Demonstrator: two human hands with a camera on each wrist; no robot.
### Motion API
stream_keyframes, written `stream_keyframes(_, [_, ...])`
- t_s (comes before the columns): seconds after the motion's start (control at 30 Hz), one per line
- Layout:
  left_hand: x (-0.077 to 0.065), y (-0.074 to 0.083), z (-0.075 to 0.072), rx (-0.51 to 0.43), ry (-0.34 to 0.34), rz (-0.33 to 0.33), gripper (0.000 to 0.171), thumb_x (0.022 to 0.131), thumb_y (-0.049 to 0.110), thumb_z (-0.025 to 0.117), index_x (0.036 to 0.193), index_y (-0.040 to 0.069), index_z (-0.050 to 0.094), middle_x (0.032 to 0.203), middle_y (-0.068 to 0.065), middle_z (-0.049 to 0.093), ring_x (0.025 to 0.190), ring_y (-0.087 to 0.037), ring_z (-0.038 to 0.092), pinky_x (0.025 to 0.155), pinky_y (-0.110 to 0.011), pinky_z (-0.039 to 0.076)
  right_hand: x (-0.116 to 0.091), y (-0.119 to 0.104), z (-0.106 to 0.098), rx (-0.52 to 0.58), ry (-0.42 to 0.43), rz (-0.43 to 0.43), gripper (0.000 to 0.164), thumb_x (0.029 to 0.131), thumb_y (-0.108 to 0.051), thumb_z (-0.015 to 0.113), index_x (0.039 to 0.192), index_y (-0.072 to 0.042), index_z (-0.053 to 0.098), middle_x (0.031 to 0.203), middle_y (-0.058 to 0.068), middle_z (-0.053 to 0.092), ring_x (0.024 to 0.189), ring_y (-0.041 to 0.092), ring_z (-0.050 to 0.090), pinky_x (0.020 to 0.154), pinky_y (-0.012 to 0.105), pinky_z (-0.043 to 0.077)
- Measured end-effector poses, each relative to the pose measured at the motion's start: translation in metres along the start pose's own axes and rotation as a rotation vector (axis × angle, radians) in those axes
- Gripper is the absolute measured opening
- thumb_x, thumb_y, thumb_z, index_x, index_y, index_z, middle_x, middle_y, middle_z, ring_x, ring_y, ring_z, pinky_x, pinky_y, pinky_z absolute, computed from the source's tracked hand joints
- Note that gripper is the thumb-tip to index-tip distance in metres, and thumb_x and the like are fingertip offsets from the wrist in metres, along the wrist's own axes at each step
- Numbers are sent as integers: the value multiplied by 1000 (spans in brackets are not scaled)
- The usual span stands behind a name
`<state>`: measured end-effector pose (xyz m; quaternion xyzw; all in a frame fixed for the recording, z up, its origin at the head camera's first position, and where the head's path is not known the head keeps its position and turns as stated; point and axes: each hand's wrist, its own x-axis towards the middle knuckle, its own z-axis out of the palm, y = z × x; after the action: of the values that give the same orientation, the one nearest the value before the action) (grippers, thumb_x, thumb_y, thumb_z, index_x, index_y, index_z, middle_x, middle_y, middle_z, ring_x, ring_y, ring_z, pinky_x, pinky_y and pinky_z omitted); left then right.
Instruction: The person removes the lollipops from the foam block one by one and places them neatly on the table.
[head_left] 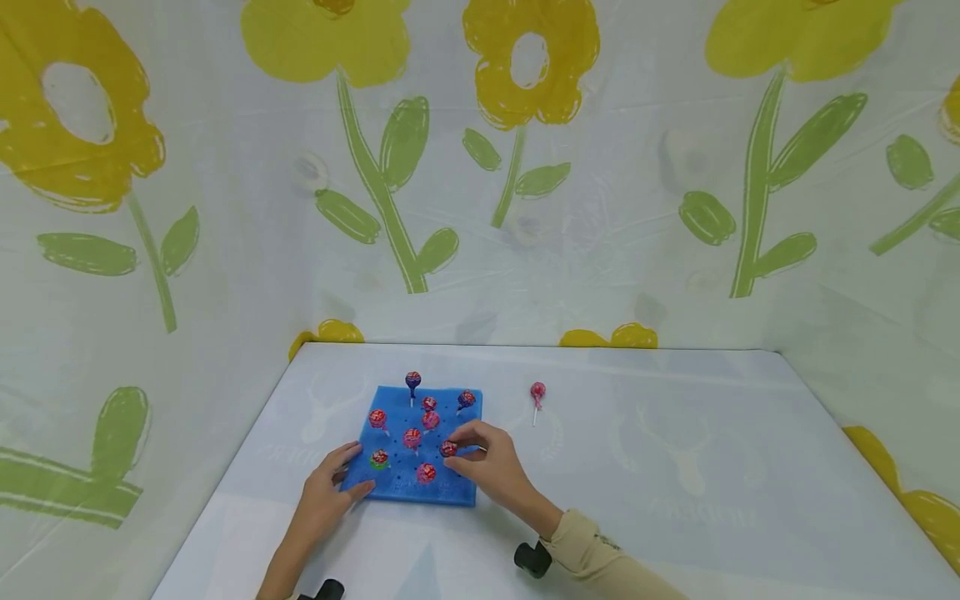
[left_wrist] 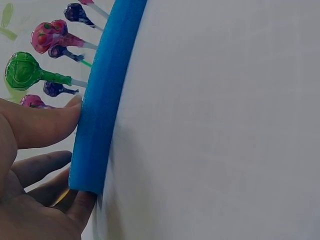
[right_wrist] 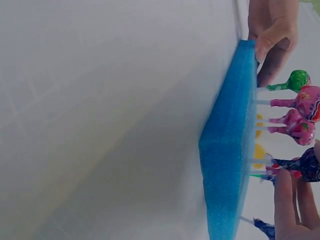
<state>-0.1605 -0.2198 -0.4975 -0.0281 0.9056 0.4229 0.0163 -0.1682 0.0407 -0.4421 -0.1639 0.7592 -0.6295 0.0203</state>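
A blue foam board [head_left: 420, 493] dotted with small holes lies on the white table, and several wrapped lollipops stand in it by their sticks. My left hand [head_left: 321, 498] holds the board's near left corner, its thumb [left_wrist: 55, 122] against the holed face and its fingers along the side. Near the right edge, my right hand [head_left: 498, 471] pinches a dark blue lollipop [right_wrist: 309, 165] by its wrapped head. In the right wrist view, that lollipop's white stick meets the board. A green-wrapped lollipop [left_wrist: 25, 71] stands near my left thumb.
One pink lollipop [head_left: 537, 390] lies loose on the table [head_left: 637, 467], behind and to the right of the board. A dark blue lollipop [head_left: 413, 380] stands at the board's far edge. White curtains with yellow flowers [head_left: 534, 62] surround the table.
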Motion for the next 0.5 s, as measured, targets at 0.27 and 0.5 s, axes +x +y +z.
stream_keyframes(0.27, [1, 2, 1, -1, -3, -16, 63, 82, 4, 71, 139, 0, 43, 146, -21, 35, 130, -43, 37, 104, -48, 39, 4, 4, 0, 46, 5, -22, 19, 82, 3, 69, 100, 5, 64, 100, 18, 64, 96, 31, 64, 78, 22, 56])
stream_keyframes(0.5, [0, 4, 0, 3, 0, -25, 64, 82, 4, 71, 139, 0, 43, 146, -21, 35, 131, -42, 36, 104, -48, 38, 6, 7, -2, 83, 9, -34, 19, 82, 5, 68, 101, 6, 63, 99, 19, 63, 96, 32, 64, 78, 24, 57])
